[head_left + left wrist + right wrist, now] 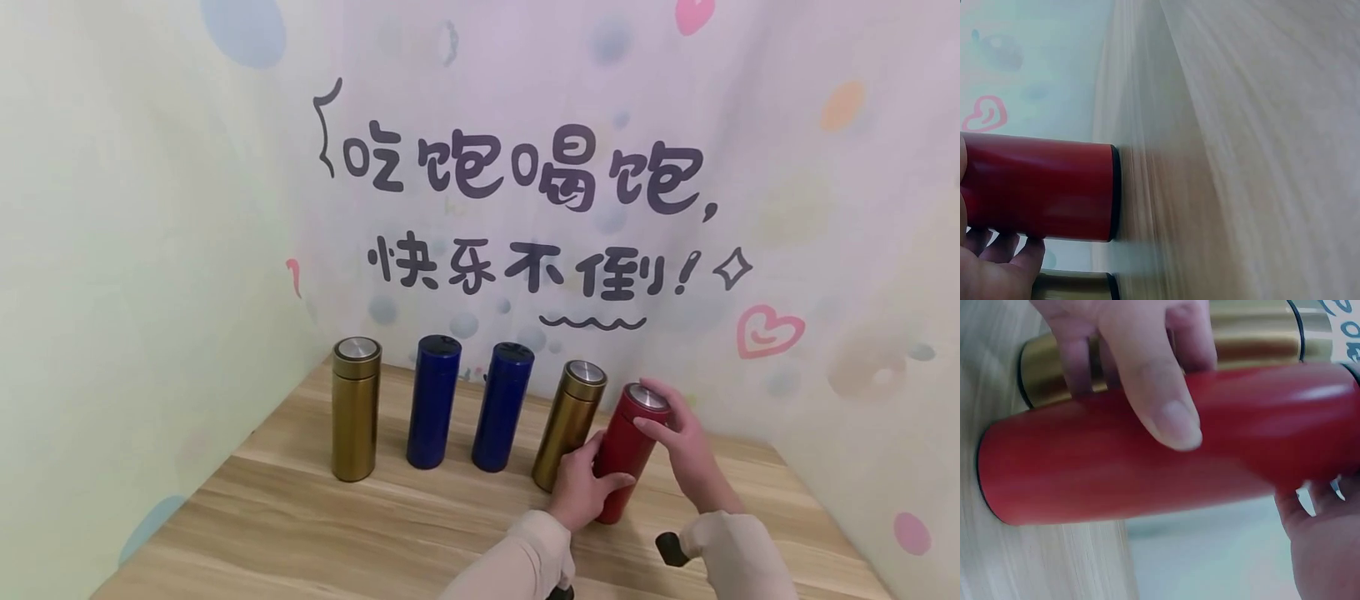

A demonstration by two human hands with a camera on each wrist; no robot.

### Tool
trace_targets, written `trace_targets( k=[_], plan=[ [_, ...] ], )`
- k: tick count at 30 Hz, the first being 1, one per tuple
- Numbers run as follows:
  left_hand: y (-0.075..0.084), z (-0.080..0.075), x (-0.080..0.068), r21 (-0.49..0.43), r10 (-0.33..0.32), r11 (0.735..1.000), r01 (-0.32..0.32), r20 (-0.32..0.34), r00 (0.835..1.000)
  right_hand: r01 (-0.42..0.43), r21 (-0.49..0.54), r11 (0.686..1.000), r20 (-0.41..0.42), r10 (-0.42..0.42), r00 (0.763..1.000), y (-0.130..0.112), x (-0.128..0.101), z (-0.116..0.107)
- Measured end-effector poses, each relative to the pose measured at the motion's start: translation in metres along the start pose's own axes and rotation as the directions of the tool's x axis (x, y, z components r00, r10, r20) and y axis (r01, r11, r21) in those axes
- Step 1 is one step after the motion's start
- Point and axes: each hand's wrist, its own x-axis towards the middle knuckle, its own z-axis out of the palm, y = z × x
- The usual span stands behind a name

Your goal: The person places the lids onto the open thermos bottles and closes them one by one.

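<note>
A red thermos bottle (624,450) with a silver-topped lid stands at the right end of a row. My left hand (583,493) grips its lower body, the thumb across the front, as the right wrist view also shows. Up at the lid, my right hand (684,446) holds the bottle with thumb and fingers around the top. The base of the red thermos (1041,187) is at the wooden tabletop; whether it fully touches I cannot tell. Close on its left is a gold thermos (567,421), partly behind the left hand's fingers.
Further left in the row stand two blue thermoses (432,404) and another gold thermos (356,425), all upright. They are on a wood-grain table (330,533). A printed cloth backdrop (480,67) rises behind the table, with pale walls on both sides.
</note>
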Motion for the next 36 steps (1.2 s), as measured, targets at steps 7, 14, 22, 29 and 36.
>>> trace_targets(
  k=[7,14,22,29,36],
  plan=[
    [-0.002,0.001,0.0,-0.011,-0.023,1.0,0.023,-0.003,1.0,0.01,-0.08,0.997,0.013,-0.009,1.0,-0.001,0.001,-0.005],
    [-0.002,0.001,0.0,0.003,-0.017,1.0,0.017,-0.009,1.0,-0.017,-0.148,0.989,-0.048,0.01,0.999,-0.006,-0.002,0.0],
    [-0.002,0.002,-0.001,0.014,0.043,0.999,-0.042,-0.026,0.999,-0.009,-0.255,0.967,-0.23,-0.052,0.972,-0.005,-0.004,0.015],
    [-0.002,0.003,-0.002,0.01,0.016,1.0,-0.015,-0.015,1.0,-0.059,-0.475,0.878,-0.403,-0.157,0.902,-0.009,-0.002,0.033],
    [-0.004,0.001,0.001,0.009,0.042,0.999,-0.042,-0.014,0.999,-0.058,-0.539,0.841,-0.363,-0.169,0.917,-0.013,0.001,0.037]
  ],
)
